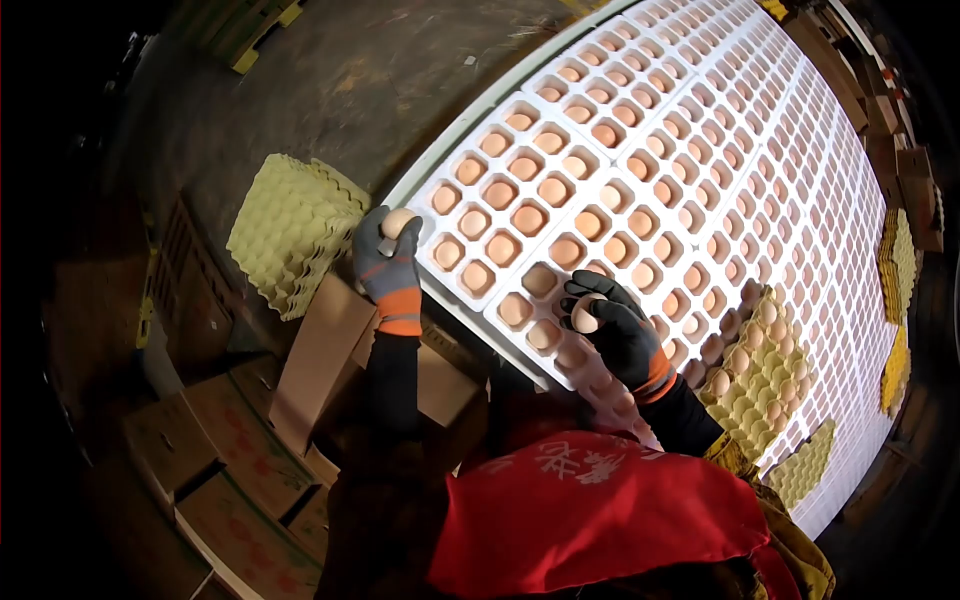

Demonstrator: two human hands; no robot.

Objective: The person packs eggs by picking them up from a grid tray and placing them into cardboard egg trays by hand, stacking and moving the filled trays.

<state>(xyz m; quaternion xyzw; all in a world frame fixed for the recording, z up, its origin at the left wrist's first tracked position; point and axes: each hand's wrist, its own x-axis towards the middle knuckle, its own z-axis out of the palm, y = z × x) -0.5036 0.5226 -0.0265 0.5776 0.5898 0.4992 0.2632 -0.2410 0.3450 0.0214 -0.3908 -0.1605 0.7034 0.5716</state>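
Observation:
My left hand [388,258], in a grey glove with an orange cuff, holds an egg [399,223] beside the left edge of the white tray surface [423,262]. Over the near part of the trays, my right hand [612,322], gloved the same way, has its fingers around another egg [588,314]. Square pockets in the trays hold light brown eggs, one per pocket. An egg-free pocket [541,280] lies left of my right hand. To the right, a yellowish egg carton [757,372] with several eggs rests on the trays.
Stacked yellowish cartons [295,228] stand left of my left hand. Cardboard boxes [245,420] are at the lower left. An open box flap [320,360] rises below my left hand. More cartons [897,265] sit at the far right edge. Red cloth [600,510] covers my front.

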